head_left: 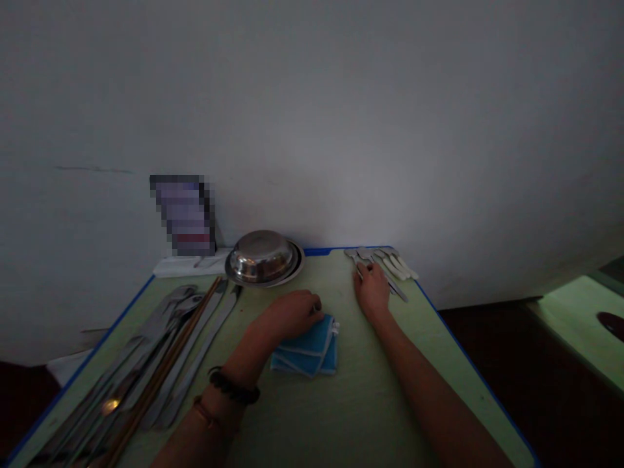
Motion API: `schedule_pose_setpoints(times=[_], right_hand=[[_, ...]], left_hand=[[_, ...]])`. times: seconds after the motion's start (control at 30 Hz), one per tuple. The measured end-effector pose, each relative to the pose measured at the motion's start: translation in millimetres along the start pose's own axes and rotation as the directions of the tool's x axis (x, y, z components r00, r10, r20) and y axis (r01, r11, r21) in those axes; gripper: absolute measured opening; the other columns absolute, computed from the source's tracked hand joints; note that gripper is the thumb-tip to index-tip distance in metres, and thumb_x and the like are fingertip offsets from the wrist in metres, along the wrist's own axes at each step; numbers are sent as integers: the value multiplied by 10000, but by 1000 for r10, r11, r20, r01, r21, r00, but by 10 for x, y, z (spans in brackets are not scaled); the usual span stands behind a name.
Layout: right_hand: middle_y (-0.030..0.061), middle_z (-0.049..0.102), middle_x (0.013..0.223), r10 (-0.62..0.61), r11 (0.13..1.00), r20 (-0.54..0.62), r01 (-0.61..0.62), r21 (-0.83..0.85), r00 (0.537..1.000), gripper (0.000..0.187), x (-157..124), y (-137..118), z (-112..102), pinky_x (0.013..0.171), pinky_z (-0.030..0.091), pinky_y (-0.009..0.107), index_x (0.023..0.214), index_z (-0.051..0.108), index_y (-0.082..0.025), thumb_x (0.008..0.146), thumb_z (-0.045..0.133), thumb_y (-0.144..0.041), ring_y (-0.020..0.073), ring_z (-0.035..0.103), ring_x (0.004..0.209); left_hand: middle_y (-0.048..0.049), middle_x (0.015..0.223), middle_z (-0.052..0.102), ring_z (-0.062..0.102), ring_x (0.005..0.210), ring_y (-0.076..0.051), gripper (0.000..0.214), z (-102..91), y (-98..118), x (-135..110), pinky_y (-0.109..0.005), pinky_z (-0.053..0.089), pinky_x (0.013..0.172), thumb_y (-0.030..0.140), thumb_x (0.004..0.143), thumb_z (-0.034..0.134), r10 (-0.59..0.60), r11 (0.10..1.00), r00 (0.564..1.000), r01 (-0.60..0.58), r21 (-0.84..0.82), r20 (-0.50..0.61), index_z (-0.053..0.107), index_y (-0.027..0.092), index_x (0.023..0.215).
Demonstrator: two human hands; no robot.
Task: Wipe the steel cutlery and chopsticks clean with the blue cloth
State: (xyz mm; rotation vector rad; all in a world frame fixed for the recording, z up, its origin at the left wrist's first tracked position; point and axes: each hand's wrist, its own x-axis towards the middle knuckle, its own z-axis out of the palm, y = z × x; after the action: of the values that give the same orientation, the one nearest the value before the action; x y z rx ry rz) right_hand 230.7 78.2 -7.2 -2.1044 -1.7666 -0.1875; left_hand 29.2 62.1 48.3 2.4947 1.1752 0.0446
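My left hand (296, 313) is curled closed at the upper edge of a small pile of blue cloths (307, 361) with pale trim. Whether anything is between its fingers is hidden. My right hand (373, 291) reaches to the far right of the table, its fingers closed on a metal spoon (350, 253) and covering most of it. Just beside that hand lie another metal spoon (398, 291) and several spoons with white handles (392, 268), side by side.
Along the left side of the green table (361, 403) lie several long metal utensils (168, 312) and wooden chopsticks (166, 364). Steel bowls (263, 257) sit near the wall, with a blurred upright device (188, 218) to their left. Blue edging (468, 341) borders the tabletop.
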Motion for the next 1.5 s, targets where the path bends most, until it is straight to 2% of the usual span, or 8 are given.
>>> schedule_pose_setpoints(times=[0.13,0.27,0.47,0.57,0.83,1.2,1.37,1.5], right_hand=[[118,520,1042,-103,984,-62,110,138,993,337,-179,-100,-88,847,346,365,1126,552,-186,882,363,-321,237,473,980],[92,542,942,-303,837,-62,296,460,951,314,-412,-272,-165,831,380,301,1059,555,-159,894,344,-323,174,508,891],[60,576,898,-571,728,116,436,529,813,363,-487,-568,-140,810,379,324,1016,589,-193,791,509,-465,176,525,846],[35,603,783,-562,748,172,409,522,809,350,-404,-709,-59,761,383,315,949,616,-195,775,521,-483,164,537,763],[36,655,733,-481,792,236,302,531,845,327,-229,-862,83,644,415,275,883,627,-187,825,425,-438,154,584,656],[39,652,723,-466,770,244,254,585,850,300,-220,-810,113,612,419,265,874,629,-171,831,424,-385,155,587,637],[38,656,730,-475,751,231,255,609,849,275,-212,-784,131,621,419,266,847,631,-171,833,424,-351,154,591,645],[31,658,722,-464,751,223,247,613,857,266,-209,-785,154,612,421,267,840,633,-180,828,433,-354,155,592,637]], left_hand=[[-108,1023,589,572,911,-235,254,-4,82,-57,-324,441,770,334,830,435,-37,999,995,39,23,-88,560,168,975],[-121,1044,575,554,938,-232,233,-112,74,-218,-335,424,788,300,856,388,-102,994,986,107,33,-132,513,156,989],[-45,753,634,582,665,-186,277,-558,-363,-773,-262,403,553,413,836,397,-212,977,977,212,37,1,551,186,799],[-47,804,640,581,707,-174,285,-738,-690,-1038,-263,414,614,391,851,354,-305,952,947,307,3,-97,547,182,864],[-125,981,637,590,866,-233,314,-729,-1380,-1274,-310,449,743,379,693,546,-603,797,797,603,3,-43,582,147,901],[-78,762,696,651,606,-185,202,-575,-1472,-1220,-251,488,515,291,688,586,-716,671,677,735,-98,171,595,143,824],[-118,1099,592,588,946,-223,271,-679,-1540,-1375,-314,496,732,275,802,539,-766,636,640,769,-68,61,548,149,1042],[-85,1128,545,568,943,-205,298,-627,-1649,-1380,-402,491,784,282,865,516,-787,595,592,803,-38,174,509,147,1131]])
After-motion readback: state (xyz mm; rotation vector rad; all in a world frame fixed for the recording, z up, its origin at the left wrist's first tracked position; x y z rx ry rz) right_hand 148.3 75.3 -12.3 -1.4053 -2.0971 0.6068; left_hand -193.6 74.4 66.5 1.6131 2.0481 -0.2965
